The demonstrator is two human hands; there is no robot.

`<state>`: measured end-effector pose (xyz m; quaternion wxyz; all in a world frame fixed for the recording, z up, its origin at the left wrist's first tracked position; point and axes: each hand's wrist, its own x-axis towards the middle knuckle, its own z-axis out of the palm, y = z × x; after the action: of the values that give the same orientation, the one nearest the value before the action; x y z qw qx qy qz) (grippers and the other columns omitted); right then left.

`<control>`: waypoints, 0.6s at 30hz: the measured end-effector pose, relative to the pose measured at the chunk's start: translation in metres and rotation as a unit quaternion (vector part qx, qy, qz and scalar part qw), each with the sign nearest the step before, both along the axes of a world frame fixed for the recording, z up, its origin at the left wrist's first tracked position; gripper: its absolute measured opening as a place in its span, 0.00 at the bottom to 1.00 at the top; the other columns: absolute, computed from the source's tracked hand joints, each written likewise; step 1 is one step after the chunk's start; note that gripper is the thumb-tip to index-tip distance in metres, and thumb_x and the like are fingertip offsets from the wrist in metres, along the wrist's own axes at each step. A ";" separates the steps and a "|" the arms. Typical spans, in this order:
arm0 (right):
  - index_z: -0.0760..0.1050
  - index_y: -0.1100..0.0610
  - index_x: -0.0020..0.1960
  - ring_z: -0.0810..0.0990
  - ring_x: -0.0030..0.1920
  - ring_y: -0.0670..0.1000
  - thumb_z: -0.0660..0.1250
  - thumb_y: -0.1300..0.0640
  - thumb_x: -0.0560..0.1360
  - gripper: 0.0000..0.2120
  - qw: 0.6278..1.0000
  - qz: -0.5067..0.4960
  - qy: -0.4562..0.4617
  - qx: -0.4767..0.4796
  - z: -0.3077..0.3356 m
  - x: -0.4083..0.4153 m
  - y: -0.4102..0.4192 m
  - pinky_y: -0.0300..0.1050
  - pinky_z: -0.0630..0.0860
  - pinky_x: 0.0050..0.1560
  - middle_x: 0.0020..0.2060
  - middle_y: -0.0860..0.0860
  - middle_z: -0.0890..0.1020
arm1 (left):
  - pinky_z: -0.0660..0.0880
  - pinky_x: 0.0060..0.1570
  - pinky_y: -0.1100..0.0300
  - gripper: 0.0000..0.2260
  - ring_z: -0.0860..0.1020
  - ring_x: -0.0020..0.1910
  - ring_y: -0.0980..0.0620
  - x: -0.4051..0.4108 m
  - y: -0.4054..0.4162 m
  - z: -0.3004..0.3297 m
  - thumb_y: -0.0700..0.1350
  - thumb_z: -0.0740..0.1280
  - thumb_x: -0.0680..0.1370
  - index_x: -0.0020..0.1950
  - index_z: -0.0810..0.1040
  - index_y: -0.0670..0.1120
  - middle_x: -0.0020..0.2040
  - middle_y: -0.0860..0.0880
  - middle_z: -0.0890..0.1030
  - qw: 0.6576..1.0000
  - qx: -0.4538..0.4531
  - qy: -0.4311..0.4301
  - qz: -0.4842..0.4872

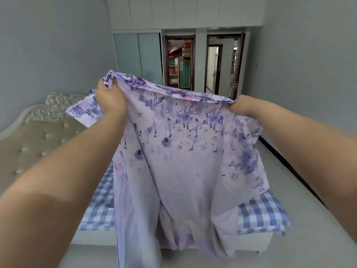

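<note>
A pale lilac sheet (179, 171) with purple and blue flower prints hangs in the air in front of me over the bed. My left hand (110, 99) grips a bunched corner of its top edge at the upper left. My right hand (241, 106) grips the top edge at the right. The edge sags slightly between the two hands. The sheet's lower part falls past the bed's near side, and a printed flap sticks out to the left behind my left hand.
Under the sheet lies a bed with a blue and white checked cover (264, 213) and a tufted beige headboard (38, 136) at the left. Grey floor (289, 190) runs along the right. A wardrobe (139, 57) and two open doorways (224, 64) stand at the far wall.
</note>
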<state>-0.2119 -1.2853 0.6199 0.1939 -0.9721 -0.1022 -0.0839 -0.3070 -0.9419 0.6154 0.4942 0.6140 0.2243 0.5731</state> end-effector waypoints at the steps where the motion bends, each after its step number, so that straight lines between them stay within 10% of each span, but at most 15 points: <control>1: 0.73 0.63 0.46 0.73 0.41 0.57 0.60 0.53 0.79 0.12 1.000 -0.008 0.004 0.007 0.002 0.002 -0.001 0.44 0.68 0.42 0.47 0.61 0.78 | 0.66 0.41 0.63 0.06 0.71 0.42 0.51 0.004 0.003 0.001 0.47 0.60 0.79 0.44 0.73 0.48 0.42 0.51 0.75 1.000 0.006 0.026 -0.015; 7: 0.76 0.61 0.53 0.78 0.47 0.57 0.64 0.54 0.77 0.11 0.982 -0.020 0.100 0.161 0.004 0.017 0.003 0.45 0.74 0.50 0.48 0.59 0.79 | 0.64 0.39 0.60 0.13 0.66 0.39 0.49 0.034 0.023 -0.011 0.45 0.61 0.75 0.32 0.64 0.48 0.30 0.51 0.66 0.990 -0.061 0.094 -0.083; 12: 0.75 0.63 0.63 0.79 0.58 0.59 0.64 0.53 0.78 0.18 0.870 0.067 0.272 0.406 0.004 0.042 0.009 0.54 0.74 0.61 0.57 0.60 0.80 | 0.68 0.41 0.60 0.06 0.69 0.39 0.48 0.059 0.031 -0.021 0.42 0.62 0.75 0.38 0.70 0.48 0.36 0.50 0.72 0.982 -0.137 0.065 -0.114; 18: 0.76 0.55 0.54 0.79 0.37 0.51 0.60 0.57 0.79 0.07 0.804 0.006 0.206 0.558 0.008 0.090 0.051 0.48 0.79 0.47 0.39 0.51 0.80 | 0.66 0.48 0.62 0.09 0.70 0.46 0.48 0.106 0.015 -0.009 0.44 0.55 0.80 0.40 0.67 0.49 0.38 0.50 0.71 0.987 -0.091 0.097 -0.088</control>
<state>-0.1220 -1.2343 0.6278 0.7196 -0.6901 -0.0017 0.0771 -0.2007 -0.9268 0.6060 0.5725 0.6367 0.2675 0.4419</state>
